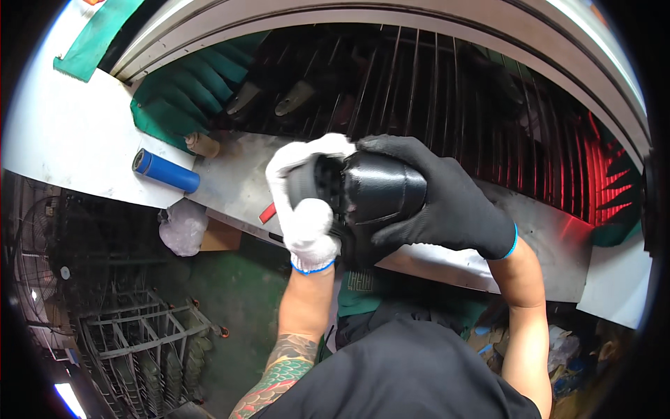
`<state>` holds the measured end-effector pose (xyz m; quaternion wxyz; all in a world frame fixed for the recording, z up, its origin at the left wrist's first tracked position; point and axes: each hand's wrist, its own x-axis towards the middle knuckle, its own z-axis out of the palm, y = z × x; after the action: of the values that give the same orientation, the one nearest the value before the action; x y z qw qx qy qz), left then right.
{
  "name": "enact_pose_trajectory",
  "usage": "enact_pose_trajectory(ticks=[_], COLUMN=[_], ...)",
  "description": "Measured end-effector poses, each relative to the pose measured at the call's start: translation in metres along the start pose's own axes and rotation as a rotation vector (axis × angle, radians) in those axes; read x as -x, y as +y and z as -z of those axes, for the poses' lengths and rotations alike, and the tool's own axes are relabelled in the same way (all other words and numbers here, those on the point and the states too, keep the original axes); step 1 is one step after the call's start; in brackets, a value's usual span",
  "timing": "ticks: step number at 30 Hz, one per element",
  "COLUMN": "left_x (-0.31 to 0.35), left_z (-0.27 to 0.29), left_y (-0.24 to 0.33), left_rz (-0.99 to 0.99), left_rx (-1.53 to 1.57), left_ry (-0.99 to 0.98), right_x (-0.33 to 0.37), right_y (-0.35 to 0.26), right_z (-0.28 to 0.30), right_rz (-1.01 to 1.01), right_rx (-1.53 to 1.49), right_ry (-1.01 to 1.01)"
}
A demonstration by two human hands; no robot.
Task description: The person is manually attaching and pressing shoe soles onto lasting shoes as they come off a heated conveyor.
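Note:
Both of my hands are raised over the near metal ledge, close together around a glossy black leather shoe (384,187). My right hand (464,209), in a black glove, is wrapped round the shoe's rounded right end. On the other side, my left hand (307,216), in a white knit glove with a blue cuff, is closed round a dark grey ribbed piece (303,183) that looks like a sole. This piece stands right beside the shoe. Whether the two are joined is hard to tell, as the left hand is slightly blurred.
Beyond the ledge (544,237) runs a dark roller conveyor (433,91) inside a pale housing, lit red at the right. Grey shoe-shaped pieces (296,98) sit among the rollers. A blue cylinder (166,171) lies to the left. Below stand a plastic bag (183,227) and a metal rack (153,335).

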<state>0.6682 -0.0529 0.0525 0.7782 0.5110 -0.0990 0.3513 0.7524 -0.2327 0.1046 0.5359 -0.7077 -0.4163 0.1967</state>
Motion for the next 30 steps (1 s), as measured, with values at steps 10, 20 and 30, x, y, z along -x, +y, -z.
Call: enact_pose_trajectory(ticks=[10,20,30], left_x=[-0.033,-0.017,-0.033], left_z=[0.026,0.002,0.025], left_y=[-0.013,-0.006,0.013], left_rz=[0.168,0.313,0.074], left_rx=[-0.087,0.329,-0.017], left_ry=[-0.394,-0.033,-0.363], right_x=[0.005,0.006,0.003], right_y=[0.009,0.008,-0.023], right_z=[0.005,0.003,-0.025], right_rz=[0.004,-0.017,-0.010], right_rx=[0.049,0.122,0.294], right_ry=[0.066,0.090,-0.021])
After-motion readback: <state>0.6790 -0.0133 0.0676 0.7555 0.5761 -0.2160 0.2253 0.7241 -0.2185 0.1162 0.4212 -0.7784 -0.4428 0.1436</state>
